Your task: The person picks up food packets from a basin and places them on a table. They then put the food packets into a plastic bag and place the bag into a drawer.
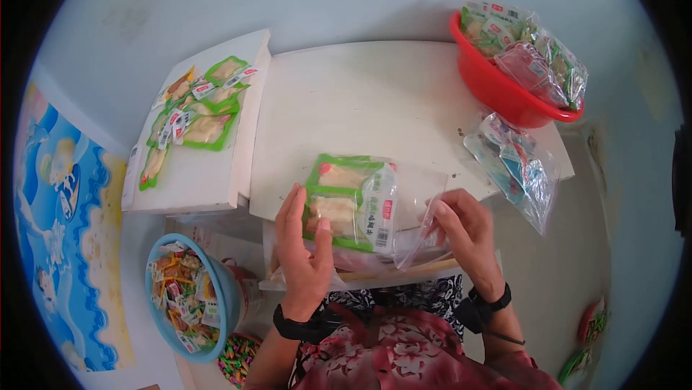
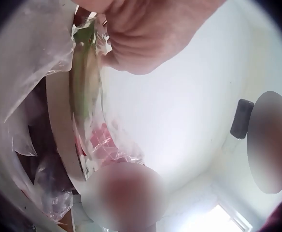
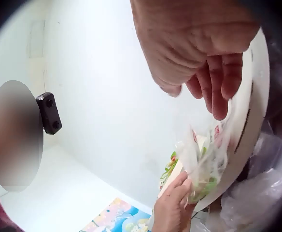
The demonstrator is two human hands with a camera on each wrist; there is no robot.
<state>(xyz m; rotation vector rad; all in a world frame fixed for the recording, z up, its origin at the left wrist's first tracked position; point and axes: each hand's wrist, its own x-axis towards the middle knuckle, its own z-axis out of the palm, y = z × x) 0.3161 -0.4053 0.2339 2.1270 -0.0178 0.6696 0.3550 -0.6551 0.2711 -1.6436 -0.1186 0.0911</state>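
A clear plastic bag lies near the table's front edge. Inside it are green-edged packets of pale food with a white printed label. At the bag's left side my left hand grips the packed bag, its thumb over the top. In the left wrist view, the packet is seen edge-on below the hand. My right hand is at the bag's loose right end, with thumb and fingers about the clear film. The right wrist view has the curled fingers just above the film.
Several green-edged packets lie on a raised white board at left. A red basin of bagged packets stands at back right, beside a clear bag with blue contents. A blue basin of small packets sits low at left.
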